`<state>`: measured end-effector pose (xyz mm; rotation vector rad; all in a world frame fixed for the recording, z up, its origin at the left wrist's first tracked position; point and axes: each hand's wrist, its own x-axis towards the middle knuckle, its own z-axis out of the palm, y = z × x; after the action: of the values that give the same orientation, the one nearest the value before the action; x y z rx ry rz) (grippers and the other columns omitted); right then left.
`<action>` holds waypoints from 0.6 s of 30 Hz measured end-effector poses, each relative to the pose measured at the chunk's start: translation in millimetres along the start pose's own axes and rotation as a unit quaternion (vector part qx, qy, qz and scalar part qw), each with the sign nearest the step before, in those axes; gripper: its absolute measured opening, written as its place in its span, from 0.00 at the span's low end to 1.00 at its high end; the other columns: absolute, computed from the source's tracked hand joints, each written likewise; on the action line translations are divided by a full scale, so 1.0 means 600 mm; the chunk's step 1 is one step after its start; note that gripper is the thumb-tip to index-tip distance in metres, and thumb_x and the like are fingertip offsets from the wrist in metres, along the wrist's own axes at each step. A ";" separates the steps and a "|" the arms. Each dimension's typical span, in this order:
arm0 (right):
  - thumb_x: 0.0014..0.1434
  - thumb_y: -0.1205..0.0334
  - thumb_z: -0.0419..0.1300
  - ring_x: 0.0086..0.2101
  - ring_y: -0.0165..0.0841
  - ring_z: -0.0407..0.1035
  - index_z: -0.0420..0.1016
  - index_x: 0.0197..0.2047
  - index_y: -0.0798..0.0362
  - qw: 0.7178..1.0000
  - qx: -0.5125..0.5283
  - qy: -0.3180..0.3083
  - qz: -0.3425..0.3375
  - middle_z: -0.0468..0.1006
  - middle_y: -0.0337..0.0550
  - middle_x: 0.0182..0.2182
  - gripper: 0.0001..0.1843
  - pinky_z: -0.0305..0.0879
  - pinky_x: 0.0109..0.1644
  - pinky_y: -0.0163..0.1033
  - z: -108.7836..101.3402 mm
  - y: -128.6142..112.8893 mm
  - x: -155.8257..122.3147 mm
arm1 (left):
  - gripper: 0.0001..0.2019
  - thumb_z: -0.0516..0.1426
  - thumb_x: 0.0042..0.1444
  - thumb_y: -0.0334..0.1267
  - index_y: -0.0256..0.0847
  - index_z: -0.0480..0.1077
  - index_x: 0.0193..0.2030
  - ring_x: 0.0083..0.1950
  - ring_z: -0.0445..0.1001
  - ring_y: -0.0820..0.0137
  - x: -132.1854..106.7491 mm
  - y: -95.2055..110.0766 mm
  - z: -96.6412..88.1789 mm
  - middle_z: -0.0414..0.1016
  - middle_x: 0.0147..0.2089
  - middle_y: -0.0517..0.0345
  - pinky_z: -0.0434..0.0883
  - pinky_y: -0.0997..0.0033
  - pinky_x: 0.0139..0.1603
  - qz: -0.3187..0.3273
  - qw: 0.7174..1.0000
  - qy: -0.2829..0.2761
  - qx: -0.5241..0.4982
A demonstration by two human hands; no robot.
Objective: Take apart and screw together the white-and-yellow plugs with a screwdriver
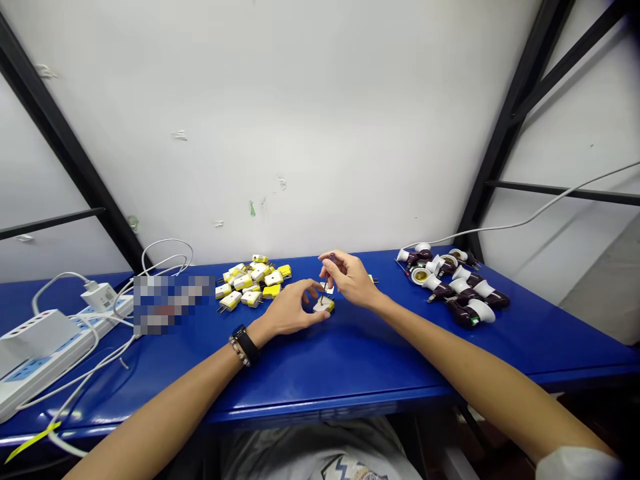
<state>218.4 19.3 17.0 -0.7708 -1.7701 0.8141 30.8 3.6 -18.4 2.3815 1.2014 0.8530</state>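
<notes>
My right hand (349, 277) grips a screwdriver (325, 285) by its dark handle, with the thin shaft pointing down. The tip meets the top of a white and yellow plug (323, 305) lying on the blue table. Around the left side of that plug curves my left hand (295, 308), its thumb against the near edge and its fingers reaching toward the far side. Just left of the hands lies a pile of similar white and yellow plugs (250, 281), some with metal prongs showing. A small piece of another plug (374, 279) peeks out behind my right wrist.
On the right rests a group of dark brown and white lamp holders (453, 283). White power strips (55, 343) with loose cables (95, 373) take up the left side. Black metal posts (493, 153) frame the blue table (340, 373) before a white wall.
</notes>
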 end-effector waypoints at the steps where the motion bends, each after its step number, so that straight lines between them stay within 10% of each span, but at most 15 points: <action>1: 0.66 0.49 0.55 0.22 0.28 0.69 0.71 0.45 0.54 1.000 0.010 0.007 0.005 0.76 0.39 0.29 0.16 0.66 0.25 0.34 -0.001 0.000 0.001 | 0.24 0.67 0.50 0.49 0.40 0.74 0.51 0.37 0.75 0.66 -0.001 -0.001 0.000 0.80 0.43 0.54 0.72 0.67 0.39 0.006 1.000 0.002 0.000; 18: 0.63 0.41 0.56 0.22 0.29 0.67 0.71 0.44 0.54 0.992 0.032 0.124 0.006 0.75 0.39 0.27 0.22 0.63 0.24 0.34 -0.023 0.007 0.017 | 0.11 0.54 0.65 0.39 0.43 0.79 0.44 0.40 0.77 0.64 0.012 -0.054 -0.057 0.82 0.41 0.56 0.70 0.66 0.42 -0.013 0.995 0.033 0.098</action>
<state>228.7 32.2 22.9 -0.8045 -1.5134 0.7459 -7.5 29.5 -6.9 2.5019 1.3982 0.8457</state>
